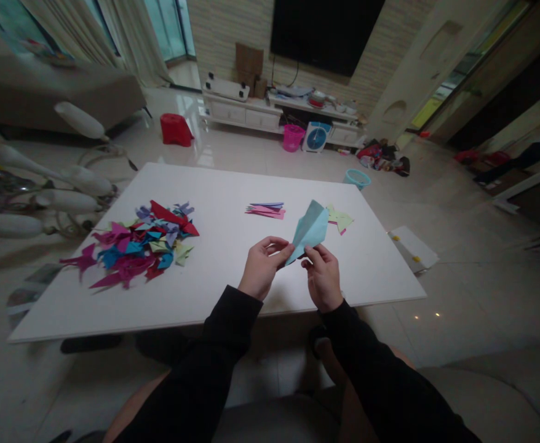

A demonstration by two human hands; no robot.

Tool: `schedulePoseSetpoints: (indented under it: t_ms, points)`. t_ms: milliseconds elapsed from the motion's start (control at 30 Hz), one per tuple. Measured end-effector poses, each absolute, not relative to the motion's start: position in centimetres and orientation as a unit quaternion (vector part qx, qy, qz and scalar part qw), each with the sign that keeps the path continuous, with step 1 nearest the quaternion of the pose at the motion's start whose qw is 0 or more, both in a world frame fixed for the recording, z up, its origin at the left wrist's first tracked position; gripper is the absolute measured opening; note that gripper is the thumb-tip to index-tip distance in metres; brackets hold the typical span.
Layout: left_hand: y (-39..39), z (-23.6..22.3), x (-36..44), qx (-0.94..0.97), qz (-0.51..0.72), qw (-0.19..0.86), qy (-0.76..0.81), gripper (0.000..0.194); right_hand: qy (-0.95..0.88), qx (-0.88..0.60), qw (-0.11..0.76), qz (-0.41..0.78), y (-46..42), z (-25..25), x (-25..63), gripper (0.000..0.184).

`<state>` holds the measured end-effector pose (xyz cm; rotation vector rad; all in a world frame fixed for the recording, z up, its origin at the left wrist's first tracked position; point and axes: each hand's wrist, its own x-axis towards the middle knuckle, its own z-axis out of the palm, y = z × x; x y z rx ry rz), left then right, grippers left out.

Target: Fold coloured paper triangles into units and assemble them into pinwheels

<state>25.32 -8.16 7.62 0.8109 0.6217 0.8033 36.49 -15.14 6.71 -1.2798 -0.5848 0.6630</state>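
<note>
A light-blue sheet of folded paper (312,226) is held up over the near part of the white table (224,271). My left hand (264,261) pinches its lower left edge between thumb and fingers. At the lower right edge, my right hand (321,272) grips the same paper with thumb and fingertips. Just behind it on the table lie yellow-green folded papers (341,219) with a bit of pink beneath. A small stack of pink and purple folded strips (266,211) rests further back, left of the paper.
A heap of colourful origami pieces (145,243) covers the table's left side. Beyond the table stand a red stool (176,130), a pink bin (293,138) and a blue fan (316,136). White lamp arms (67,200) crowd the left edge. A teal basket (357,178) sits behind the far right corner.
</note>
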Motion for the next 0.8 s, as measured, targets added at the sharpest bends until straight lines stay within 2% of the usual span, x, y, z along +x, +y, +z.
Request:
schedulePoseSetpoints:
  t_ms: [233, 800]
  points:
    - [-8.21, 8.13, 25.00, 0.429, 0.374, 0.766, 0.298, 0.044, -0.281, -0.578, 0.707, 0.295, -15.26, 6.77, 36.38, 0.024]
    - [-8.12, 7.93, 25.19, 0.421, 0.387, 0.760, 0.309, 0.036, -0.253, -0.586, 0.716, 0.281, -15.16, 6.63, 36.42, 0.021]
